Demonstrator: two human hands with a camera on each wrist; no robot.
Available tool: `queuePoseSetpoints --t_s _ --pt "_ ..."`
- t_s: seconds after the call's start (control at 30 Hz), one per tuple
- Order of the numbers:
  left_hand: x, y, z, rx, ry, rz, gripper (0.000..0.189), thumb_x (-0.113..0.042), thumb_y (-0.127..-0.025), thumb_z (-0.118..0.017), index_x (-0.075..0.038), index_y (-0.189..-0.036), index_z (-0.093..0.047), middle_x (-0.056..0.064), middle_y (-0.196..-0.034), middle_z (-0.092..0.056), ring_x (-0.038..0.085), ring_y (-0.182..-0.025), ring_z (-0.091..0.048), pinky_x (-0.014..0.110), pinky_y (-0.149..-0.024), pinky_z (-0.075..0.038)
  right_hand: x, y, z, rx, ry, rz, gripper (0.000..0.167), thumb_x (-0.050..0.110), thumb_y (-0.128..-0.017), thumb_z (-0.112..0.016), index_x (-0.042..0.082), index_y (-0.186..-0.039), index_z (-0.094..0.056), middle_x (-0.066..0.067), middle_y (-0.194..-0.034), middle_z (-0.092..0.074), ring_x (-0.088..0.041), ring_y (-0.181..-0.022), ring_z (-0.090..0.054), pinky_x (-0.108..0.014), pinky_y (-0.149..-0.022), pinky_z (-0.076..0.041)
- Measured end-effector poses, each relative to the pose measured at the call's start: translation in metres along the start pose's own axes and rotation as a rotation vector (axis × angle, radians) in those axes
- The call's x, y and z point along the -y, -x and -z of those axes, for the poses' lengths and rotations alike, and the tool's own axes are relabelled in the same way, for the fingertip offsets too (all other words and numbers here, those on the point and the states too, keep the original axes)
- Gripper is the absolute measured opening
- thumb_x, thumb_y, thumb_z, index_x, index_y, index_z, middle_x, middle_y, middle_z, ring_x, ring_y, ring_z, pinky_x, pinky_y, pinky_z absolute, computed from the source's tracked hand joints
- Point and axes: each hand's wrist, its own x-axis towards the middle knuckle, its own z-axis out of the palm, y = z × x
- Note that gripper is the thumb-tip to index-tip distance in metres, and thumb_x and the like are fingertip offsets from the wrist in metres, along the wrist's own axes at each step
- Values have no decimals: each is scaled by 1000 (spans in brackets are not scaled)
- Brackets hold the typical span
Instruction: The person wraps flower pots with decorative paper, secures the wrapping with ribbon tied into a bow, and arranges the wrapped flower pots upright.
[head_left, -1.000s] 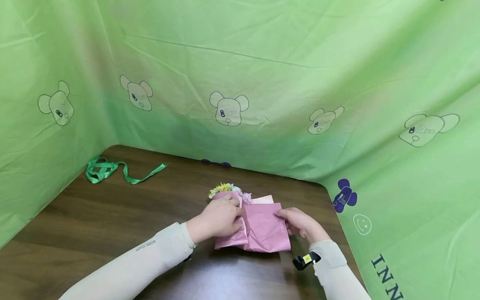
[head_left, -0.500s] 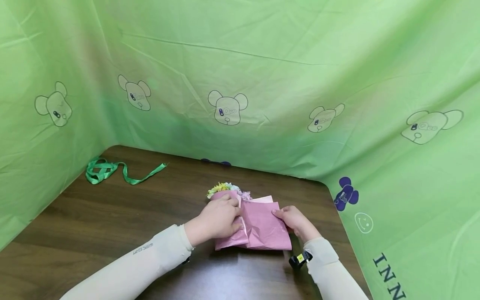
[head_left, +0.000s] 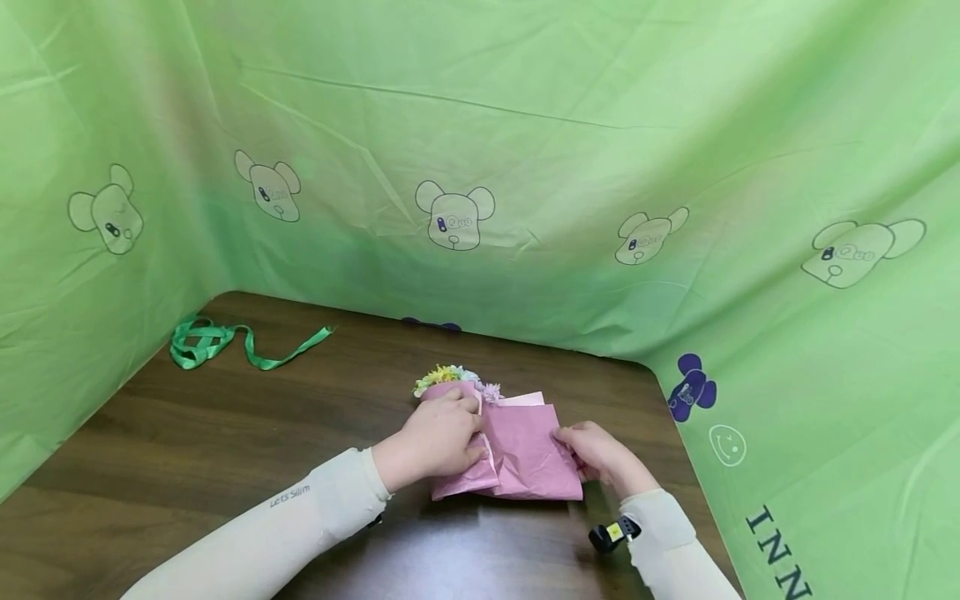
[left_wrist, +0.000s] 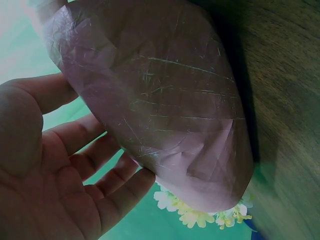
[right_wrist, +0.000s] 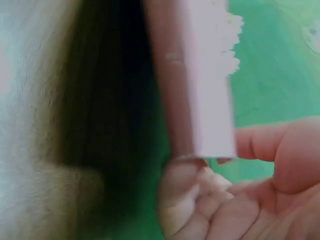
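A small bunch of flowers (head_left: 448, 375), yellow, pale blue and lilac, pokes out of pink wrapping paper (head_left: 528, 446) on the table. My left hand (head_left: 441, 437) rests across the folded left part of the paper, fingers extended over it. In the left wrist view those fingers touch the edge of the creased paper (left_wrist: 165, 95), and pale yellow blossoms (left_wrist: 195, 217) show below. My right hand (head_left: 600, 454) pinches the paper's right edge between thumb and fingers. The right wrist view shows the folded paper edge (right_wrist: 215, 110) beside the thumb. Stems are hidden inside the wrapping.
A loose green ribbon (head_left: 201, 342) lies at the table's back left corner. Green cloth (head_left: 450, 125) printed with bear heads surrounds the brown wooden table (head_left: 262, 417) at the back and sides.
The right hand shifts slightly along the paper's right edge, left and then back right, and keeps hold of it. The left hand and ribbon stay nearly still.
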Motion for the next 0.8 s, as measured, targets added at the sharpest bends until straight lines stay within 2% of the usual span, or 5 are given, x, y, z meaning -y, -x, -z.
queuePoseSetpoints --t_s 0.07,0.13,0.3,0.5,0.8 --pt "0 0 -1 3 -4 2 23 -39 -90 -68 -19 -97 -77 -3 -88 -59 19 -85 -52 32 -76 -48 -3 3 2 55 -42 -21 25 20 -102 -53 7 -81 -58 1 -64 -52 -12 -56 -55 -30 -52 -53" --pt "1 0 -1 5 -10 4 24 -41 -90 -69 -19 -97 -77 -3 -88 -59 19 -85 -51 31 -75 -48 -6 6 2 63 -44 -7 24 18 -102 -54 6 -81 -59 1 -63 -52 -11 -56 -55 -29 -52 -53" --pt "1 -1 -1 5 -11 1 26 -42 -89 -69 -18 -97 -77 -3 -87 -58 19 -85 -52 32 -77 -48 -10 10 -6 -61 32 39 25 20 -103 -55 1 -87 -63 0 -64 -55 -12 -54 -56 -28 -48 -51" --pt "0 -1 0 1 -7 5 23 -40 -89 -69 -19 -95 -77 -3 -88 -59 20 -86 -53 33 -78 -48 -8 12 -16 -224 243 133 34 24 -104 -55 -5 -89 -66 -7 -75 -60 -16 -65 -56 -29 -56 -49" --pt "-2 -1 -1 -16 0 -1 21 -38 -89 -69 -19 -91 -77 -3 -86 -58 20 -85 -52 32 -79 -47 -3 14 -21 -378 553 234 32 21 -103 -53 1 -80 -62 -9 -73 -61 -23 -70 -57 -42 -68 -50"
